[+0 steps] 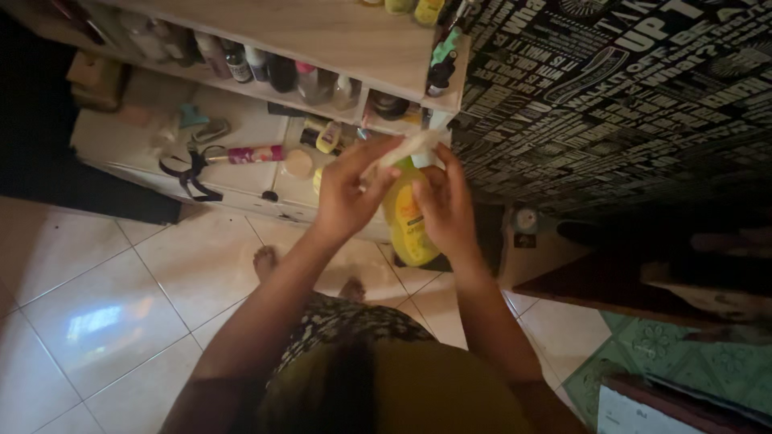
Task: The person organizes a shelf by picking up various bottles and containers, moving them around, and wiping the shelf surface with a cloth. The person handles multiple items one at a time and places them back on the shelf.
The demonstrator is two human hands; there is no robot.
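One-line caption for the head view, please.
Standing at a cluttered shelf, the left hand and right hand hold a yellow bottle and a pale cloth at its top.

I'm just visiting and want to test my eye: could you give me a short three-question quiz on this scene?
1. True or false: the right hand grips the yellow plastic bottle.
2. What does the left hand pinch at the bottle's top? A) white tissue B) red comb C) metal spoon
3. Fill in: the pink tube lies on the lower shelf of the pale wooden ____.

Key: 1 true; 2 A, the white tissue; 3 shelf unit.
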